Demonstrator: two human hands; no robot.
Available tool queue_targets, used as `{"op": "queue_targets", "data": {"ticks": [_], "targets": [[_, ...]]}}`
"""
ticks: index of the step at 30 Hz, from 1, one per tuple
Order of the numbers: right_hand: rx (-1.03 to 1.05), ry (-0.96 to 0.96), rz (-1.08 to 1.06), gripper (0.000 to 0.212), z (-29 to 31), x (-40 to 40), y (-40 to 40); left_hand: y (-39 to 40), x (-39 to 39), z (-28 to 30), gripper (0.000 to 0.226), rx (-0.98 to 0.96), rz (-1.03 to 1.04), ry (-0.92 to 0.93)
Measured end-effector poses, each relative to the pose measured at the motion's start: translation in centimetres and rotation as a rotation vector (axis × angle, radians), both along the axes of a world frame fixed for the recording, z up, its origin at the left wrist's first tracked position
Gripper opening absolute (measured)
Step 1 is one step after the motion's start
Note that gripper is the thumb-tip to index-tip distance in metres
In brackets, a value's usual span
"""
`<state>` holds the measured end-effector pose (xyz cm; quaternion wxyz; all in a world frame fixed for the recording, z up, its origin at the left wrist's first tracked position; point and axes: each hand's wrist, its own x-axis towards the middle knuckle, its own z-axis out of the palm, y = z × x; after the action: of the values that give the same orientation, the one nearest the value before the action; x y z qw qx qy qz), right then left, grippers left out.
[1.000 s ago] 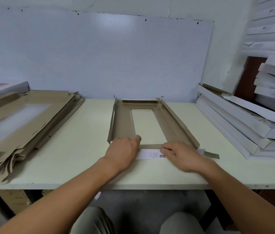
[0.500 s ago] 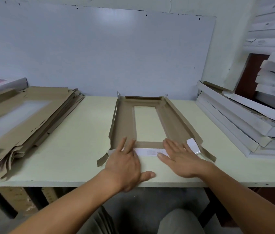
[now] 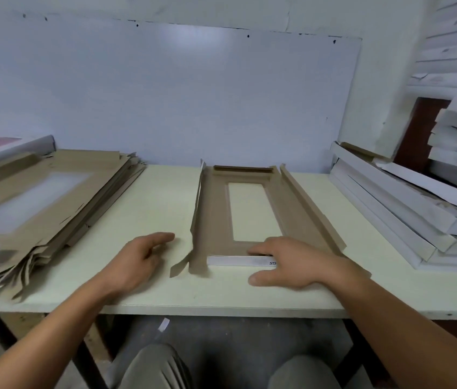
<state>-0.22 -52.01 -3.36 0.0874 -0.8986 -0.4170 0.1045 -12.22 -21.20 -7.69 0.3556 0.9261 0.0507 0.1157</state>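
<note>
While lying flat at mid-table, brown side up, touched at the near end: cardboard blank (image 3: 213,220) with a window cut-out, long side flaps tilted up, white near flap (image 3: 235,260) folded over it. Resting across that flap's right end, right hand (image 3: 289,262), fingers fairly straight, gripping nothing, thumb down on the table (image 3: 165,197). Just left of the blank and apart from it, left hand (image 3: 137,259), loosely open, empty. Farther left, stack of brown blanks (image 3: 103,186); far right, stacked white boxes (image 3: 390,209).
</note>
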Motion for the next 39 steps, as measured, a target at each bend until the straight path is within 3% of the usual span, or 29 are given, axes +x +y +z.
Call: {"op": "queue_targets", "data": {"ticks": [5, 11, 14, 17, 20, 25, 29, 32, 39], "targets": [[0.049, 0.122, -0.023, 0.052, -1.0, -0.5, 3.1, -0.4, 1.6, 1.1, 0.077, 0.216, -0.380, 0.150], [-0.009, 0.211, -0.063, 0.039, -0.6, 0.4, 2.6, -1.7, 3.3, 1.1, 0.054, 0.299, -0.498, 0.202], [-0.005, 0.197, -0.083, 0.057, -0.9, 0.4, 1.7, -1.1, 3.3, 1.2, 0.051, 0.218, -0.542, 0.240], [0.064, 0.212, -0.124, 0.064, -1.7, 0.6, 1.3, -0.9, 3.0, 1.6, 0.071, 0.171, -0.620, 0.326], [0.115, 0.214, -0.120, 0.048, -1.7, 0.5, 1.4, -1.0, 2.9, 1.8, 0.084, 0.230, -0.636, 0.345], [0.108, 0.032, 0.049, 0.008, -1.7, -1.8, 1.1, -1.3, 2.9, 1.5, 0.080, 0.238, -0.593, 0.307], [0.165, -0.108, 0.109, 0.033, -3.2, -4.1, 0.0, -1.3, 2.8, 1.4, 0.073, 0.210, -0.566, 0.292], [0.183, -0.225, 0.135, 0.040, -5.0, -5.3, -0.9, -1.1, 2.7, 1.4, 0.077, 0.236, -0.570, 0.288], [-0.016, -0.163, 0.136, 0.064, -5.9, -7.3, -1.6, -1.2, 2.6, 1.4, 0.057, 0.150, -0.551, 0.206]]}}
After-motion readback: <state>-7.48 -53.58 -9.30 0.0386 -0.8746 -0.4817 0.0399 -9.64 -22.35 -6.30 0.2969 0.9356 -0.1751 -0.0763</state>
